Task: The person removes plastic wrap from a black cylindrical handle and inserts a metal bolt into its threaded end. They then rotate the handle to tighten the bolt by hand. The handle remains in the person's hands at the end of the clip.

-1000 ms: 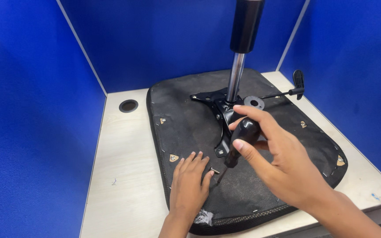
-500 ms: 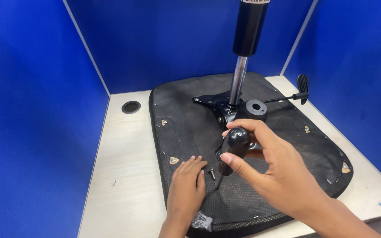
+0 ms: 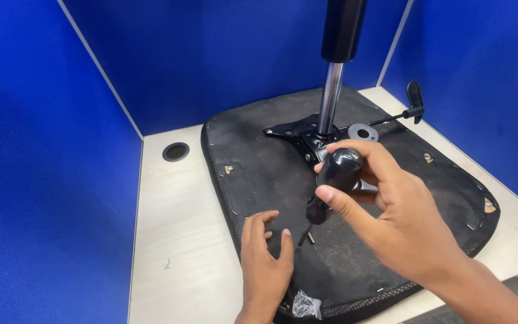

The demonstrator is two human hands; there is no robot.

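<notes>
- Right hand: closed around the bulbous black handle of a screwdriver, thumb and forefinger wrapped about the grip, above the middle of the seat.
- Screwdriver: long axis steeply tilted, handle up and towards the right, thin shaft running down and left; the tip meets the fabric just beside a small loose screw. Whether the tip is seated in anything cannot be told.
- Left hand: open, holding nothing, fingers spread and lightly curled, resting on the seat just left of the screwdriver tip.
- Upturned chair seat: black, fabric-covered underside facing up, lying on the pale bench; several small metal fittings show near its edge.
- Mounting plate: black metal, fixed at the seat's centre, with a chromed gas-lift column rising upright from it and a black adjustment lever projecting to the right.
- Small clear plastic bag: lies at the near edge of the seat, beside the left wrist.
- Judgement on technique: the driver would work best brought in line with the fastener's axis, with steady downward pressure from the palm, while the free hand steadies the fastener without straying under the tip, since a slip could gouge the fabric.
- Round cable hole: in the bench, well apart from both hands.
</notes>
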